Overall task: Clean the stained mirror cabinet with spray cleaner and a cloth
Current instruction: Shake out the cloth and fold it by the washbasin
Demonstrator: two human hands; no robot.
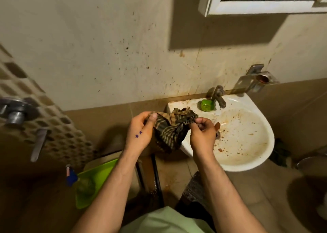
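While both hands worked at chest height, the left hand and right hand each pinched an end of the crumpled dark striped cloth, held over the left rim of the stained white basin; white mirror cabinet above

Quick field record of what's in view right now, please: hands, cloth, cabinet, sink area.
left hand: grips one end of the cloth
right hand: pinches the other end
cloth: striped, bunched, held at the sink's left corner
mirror cabinet: upper right, only its white lower frame shows, untouched
sink: white, brown stains in the bowl
tap: grimy, behind the bowl
green cup: on the rim beside the tap
bottle: blue-topped, by the green tray, lower left; type unclear
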